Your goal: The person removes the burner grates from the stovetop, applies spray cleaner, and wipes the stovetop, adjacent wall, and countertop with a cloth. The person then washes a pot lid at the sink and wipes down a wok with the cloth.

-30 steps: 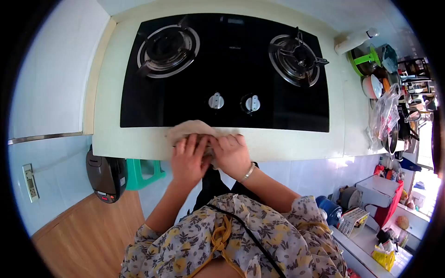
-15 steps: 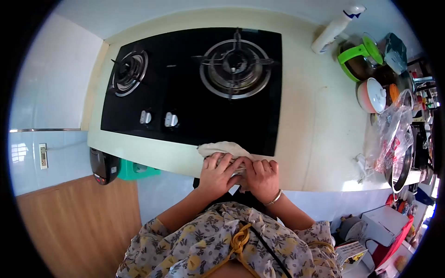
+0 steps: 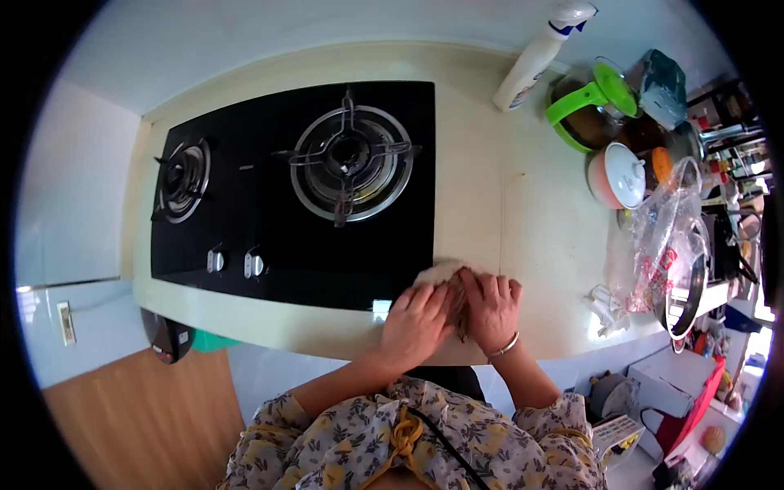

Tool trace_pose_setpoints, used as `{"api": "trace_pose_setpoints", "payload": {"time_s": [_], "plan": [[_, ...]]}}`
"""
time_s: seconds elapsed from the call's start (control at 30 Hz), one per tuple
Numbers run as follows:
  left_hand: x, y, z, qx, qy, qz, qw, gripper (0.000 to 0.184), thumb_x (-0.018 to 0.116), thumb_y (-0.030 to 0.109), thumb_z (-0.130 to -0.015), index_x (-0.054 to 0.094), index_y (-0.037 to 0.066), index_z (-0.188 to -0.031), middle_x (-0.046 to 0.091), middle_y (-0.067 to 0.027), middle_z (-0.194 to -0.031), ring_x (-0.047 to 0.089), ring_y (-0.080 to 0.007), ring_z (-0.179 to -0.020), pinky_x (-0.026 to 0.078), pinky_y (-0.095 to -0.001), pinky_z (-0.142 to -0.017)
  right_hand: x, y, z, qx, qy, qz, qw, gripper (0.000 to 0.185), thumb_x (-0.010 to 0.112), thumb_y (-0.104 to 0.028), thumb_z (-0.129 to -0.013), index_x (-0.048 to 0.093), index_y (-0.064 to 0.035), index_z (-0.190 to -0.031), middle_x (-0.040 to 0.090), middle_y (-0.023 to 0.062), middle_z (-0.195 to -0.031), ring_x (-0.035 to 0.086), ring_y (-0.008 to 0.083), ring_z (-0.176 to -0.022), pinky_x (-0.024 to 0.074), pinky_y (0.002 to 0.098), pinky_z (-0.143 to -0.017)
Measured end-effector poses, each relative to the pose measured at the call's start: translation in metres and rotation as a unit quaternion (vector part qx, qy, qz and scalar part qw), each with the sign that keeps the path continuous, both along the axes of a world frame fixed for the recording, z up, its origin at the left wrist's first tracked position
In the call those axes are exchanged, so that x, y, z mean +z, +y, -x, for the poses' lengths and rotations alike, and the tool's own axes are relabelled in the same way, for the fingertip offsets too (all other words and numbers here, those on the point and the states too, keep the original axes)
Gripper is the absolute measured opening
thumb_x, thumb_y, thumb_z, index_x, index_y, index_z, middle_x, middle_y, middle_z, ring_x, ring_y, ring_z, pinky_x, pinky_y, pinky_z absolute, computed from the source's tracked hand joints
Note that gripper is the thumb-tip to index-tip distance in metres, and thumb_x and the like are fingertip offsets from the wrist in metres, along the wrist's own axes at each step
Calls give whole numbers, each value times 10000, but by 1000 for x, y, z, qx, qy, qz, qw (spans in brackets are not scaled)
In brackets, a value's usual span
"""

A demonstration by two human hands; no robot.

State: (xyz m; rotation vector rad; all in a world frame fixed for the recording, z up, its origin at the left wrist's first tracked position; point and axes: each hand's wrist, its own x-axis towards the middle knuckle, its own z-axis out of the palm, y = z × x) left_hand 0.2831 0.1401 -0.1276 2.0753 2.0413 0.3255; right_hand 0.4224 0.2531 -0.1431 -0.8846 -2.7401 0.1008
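Note:
A pale cloth (image 3: 445, 271) is bunched on the countertop by the front right corner of the black gas stove (image 3: 359, 261). My left hand (image 3: 416, 323) is closed on the cloth from the left, fingers bent over it. Close beside it, my right hand (image 3: 488, 314) grips the same cloth, with a bracelet on the wrist. Both hands cover most of the cloth's near part. The stove's larger burner (image 3: 351, 163) lies ahead and to the left, and two silver knobs (image 3: 254, 265) sit near its front edge.
On the right, the pale countertop (image 3: 474, 212) holds a white spray bottle (image 3: 531, 69), a jug with a green lid (image 3: 592, 106), a lidded bowl (image 3: 618, 176) and a clear plastic bag (image 3: 661, 237). A crumpled white item (image 3: 608, 310) lies near the front edge.
Both hands and the cloth have moved right, from the stove's front edge to the counter beside its right corner. The view has shifted too, with the stove now farther left and lower.

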Motion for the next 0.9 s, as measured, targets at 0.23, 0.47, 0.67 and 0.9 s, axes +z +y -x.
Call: {"api": "trace_pose_setpoints", "payload": {"time_s": [0.23,0.47,0.67,0.9], "plan": [[-15,80,24,10,-33,-38,999,706,675,424,-824,506,-14,-1351,440,-146,-1454,335,-294,-1391,225,-433,-1174,-11,78,22,-57,10,-90,994,427,561,-144,-802,649,-162,-1220,535,30,-940,526,214,-892,390,385,-827],[-25,150,21,43,4,-17,999,782,651,463,-854,400,-1,-1432,326,-160,-1533,268,-321,-1436,194,-440,-1194,-28,166,34,-67,65,-90,992,392,560,-121,-810,672,-242,-1166,556,13,-935,549,214,-897,400,392,-847],[-21,223,10,73,-26,-4,997,727,612,467,-884,425,-2,-1406,358,-200,-1506,300,-355,-1418,234,-442,-1175,-23,245,21,-35,69,-37,996,423,576,-109,-801,673,-261,-1184,572,24,-974,568,229,-953,447,418,-844],[44,269,35,197,-191,-134,952,749,725,355,-818,423,-19,-1392,482,-238,-1394,444,-369,-1311,402,-431,-1065,-38,225,-3,-34,128,6,991,461,663,-199,-793,621,-89,-1238,572,199,-1195,544,377,-1092,428,498,-960]]}}
